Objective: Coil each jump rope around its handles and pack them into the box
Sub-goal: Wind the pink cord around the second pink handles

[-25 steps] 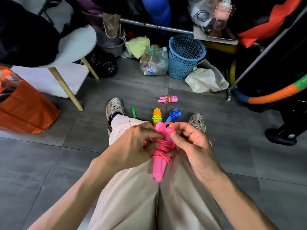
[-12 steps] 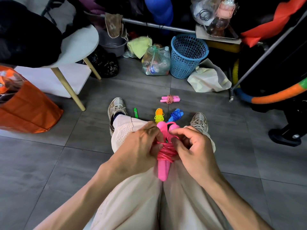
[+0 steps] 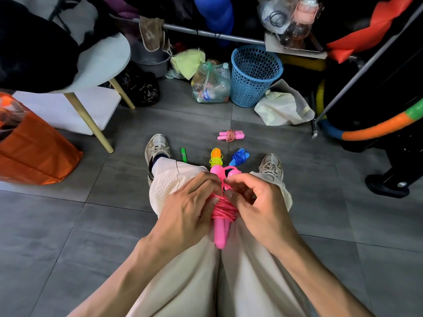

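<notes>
Where legs rest, grey tiled floor (image 3: 68,236)

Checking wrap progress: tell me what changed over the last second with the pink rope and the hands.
The right hand shifted from gripping the handles' upper part to pinching the cord near the loop at their tops. The pink jump rope sits a little lower over the lap. The left hand still grips the coiled bundle. The three wrapped ropes on the floor have not moved.
</notes>
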Tool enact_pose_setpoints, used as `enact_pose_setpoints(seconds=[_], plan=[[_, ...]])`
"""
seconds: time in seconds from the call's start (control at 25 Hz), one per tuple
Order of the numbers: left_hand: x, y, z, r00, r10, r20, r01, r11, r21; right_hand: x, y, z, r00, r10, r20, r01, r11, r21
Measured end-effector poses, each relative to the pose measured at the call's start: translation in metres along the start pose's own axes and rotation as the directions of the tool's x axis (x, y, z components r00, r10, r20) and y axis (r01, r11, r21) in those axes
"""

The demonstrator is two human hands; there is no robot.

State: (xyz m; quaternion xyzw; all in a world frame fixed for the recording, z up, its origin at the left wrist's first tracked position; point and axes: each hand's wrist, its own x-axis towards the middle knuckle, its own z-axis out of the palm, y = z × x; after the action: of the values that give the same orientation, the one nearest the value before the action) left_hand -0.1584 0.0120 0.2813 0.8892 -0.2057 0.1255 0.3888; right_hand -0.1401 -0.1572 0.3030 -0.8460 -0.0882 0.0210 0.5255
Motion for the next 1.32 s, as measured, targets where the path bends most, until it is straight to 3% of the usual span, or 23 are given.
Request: enact_pose_setpoints(seconds=[0.12, 0.24, 0.36, 0.52, 0.72, 0.92, 1.16, 1.24, 1.32], plan=[[-0.001, -0.002, 0.001, 1.000, -0.018, -0.008, 0.017, 1.000, -0.014, 0.002, 0.000, 0.000, 0.996, -0.087, -0.016, 0.085, 0.991, -0.104], [0.001, -0.002, 0.002, 0.991, -0.130, -0.026, 0.128, 0.989, -0.070, 0.005, 0.000, 0.000, 0.988, -0.152, -0.012, 0.148, 0.975, -0.165], [0.002, 0.002, 0.002, 0.950, -0.309, -0.051, 0.279, 0.910, -0.306, 0.004, 0.004, -0.001, 0.983, -0.178, 0.041, 0.183, 0.967, -0.177], [0.007, -0.001, 0.001, 0.927, -0.375, -0.012, 0.304, 0.769, -0.562, 0.004, 0.004, -0.009, 0.976, -0.119, 0.182, 0.135, 0.988, -0.078], [0.008, 0.000, -0.003, 0.940, -0.337, 0.055, 0.309, 0.771, -0.557, 0.001, 0.007, -0.004, 0.972, -0.141, 0.188, 0.173, 0.970, -0.168], [-0.001, 0.000, -0.010, 0.937, -0.317, 0.150, 0.348, 0.789, -0.506, -0.007, 0.009, 0.004, 0.973, -0.230, 0.008, 0.225, 0.945, -0.237], [0.000, 0.005, -0.002, 0.917, -0.397, 0.046, 0.369, 0.797, -0.478, -0.013, 0.016, 0.011, 0.835, -0.544, -0.090, 0.413, 0.725, -0.551], [0.000, 0.006, -0.001, 0.918, -0.393, 0.048, 0.367, 0.798, -0.479, -0.014, 0.015, 0.010, 0.806, -0.587, -0.077, 0.456, 0.699, -0.551], [0.000, 0.006, -0.001, 0.920, -0.390, 0.041, 0.364, 0.810, -0.459, -0.011, 0.009, 0.007, 0.817, -0.571, -0.083, 0.487, 0.760, -0.430]])
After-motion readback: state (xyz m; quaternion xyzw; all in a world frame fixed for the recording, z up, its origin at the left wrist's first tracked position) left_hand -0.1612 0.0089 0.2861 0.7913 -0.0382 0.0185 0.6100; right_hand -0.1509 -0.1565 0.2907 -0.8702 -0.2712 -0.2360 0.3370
